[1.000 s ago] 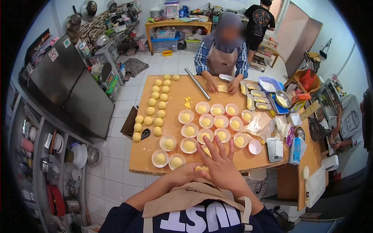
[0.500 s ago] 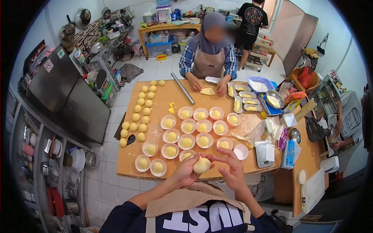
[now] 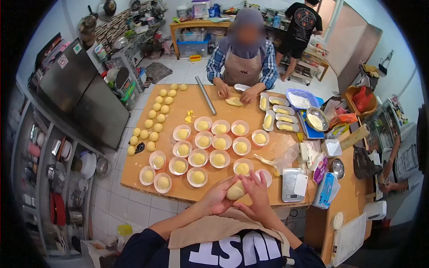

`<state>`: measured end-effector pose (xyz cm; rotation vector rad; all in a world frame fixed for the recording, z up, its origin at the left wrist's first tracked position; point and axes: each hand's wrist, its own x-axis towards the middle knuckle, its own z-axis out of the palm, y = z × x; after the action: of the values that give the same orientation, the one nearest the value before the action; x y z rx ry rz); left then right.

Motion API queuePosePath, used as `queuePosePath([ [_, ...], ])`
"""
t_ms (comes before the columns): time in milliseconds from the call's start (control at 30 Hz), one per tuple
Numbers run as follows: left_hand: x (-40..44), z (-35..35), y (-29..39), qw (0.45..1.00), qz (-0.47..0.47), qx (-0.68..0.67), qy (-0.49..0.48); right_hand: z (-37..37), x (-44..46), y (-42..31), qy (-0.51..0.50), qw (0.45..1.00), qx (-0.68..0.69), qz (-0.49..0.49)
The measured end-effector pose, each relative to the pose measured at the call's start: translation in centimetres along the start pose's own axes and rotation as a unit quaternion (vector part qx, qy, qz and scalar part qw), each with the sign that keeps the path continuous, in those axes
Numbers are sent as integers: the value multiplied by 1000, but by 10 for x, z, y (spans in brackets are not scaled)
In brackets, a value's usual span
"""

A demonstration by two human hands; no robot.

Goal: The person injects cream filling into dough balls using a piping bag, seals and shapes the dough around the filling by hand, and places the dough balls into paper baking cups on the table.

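A smooth pale dough ball is between my two hands, just above the table's near edge. My left hand cups it from the left, fingers wrapped round it. My right hand touches its right side with bent fingers. Beyond my hands, several dough balls sit in white paper cups, such as the one in the nearest cup. An empty paper cup lies right behind my right hand. Several bare dough balls stand in rows at the table's left.
Across the wooden table, a co-worker handles flat dough beside a metal rolling pin. At the right are filled oblong cups, a flour tray, a metal bowl and a scale. Two other people stand farther off.
My fingers have closed in around the dough ball, which was more exposed half a second ago. The view has shifted, so the table appears farther left. The co-worker's hands remain at the flat dough.
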<state>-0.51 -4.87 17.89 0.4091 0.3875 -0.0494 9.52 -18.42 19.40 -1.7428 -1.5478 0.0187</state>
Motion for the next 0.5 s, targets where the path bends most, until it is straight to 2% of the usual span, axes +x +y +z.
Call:
queuePosePath([
  [67,2,3,-4,999,10,-34,17,-4,-3,7,25,998,56,10],
  [167,5,12,-7,993,102,-60,16,-7,-7,15,47,985,159,52],
  [233,13,12,-10,991,124,-31,41,-11,-9,13,28,975,201,93],
  [367,26,20,-16,989,142,40,30,9,-13,10,88,957,252,116],
  [433,29,21,-21,979,178,88,-47,14,-14,10,91,963,226,111],
  [467,30,21,-22,971,195,109,-85,11,-14,8,116,938,288,151],
  [500,33,19,-22,914,263,304,-56,8,-15,9,111,951,244,152],
])
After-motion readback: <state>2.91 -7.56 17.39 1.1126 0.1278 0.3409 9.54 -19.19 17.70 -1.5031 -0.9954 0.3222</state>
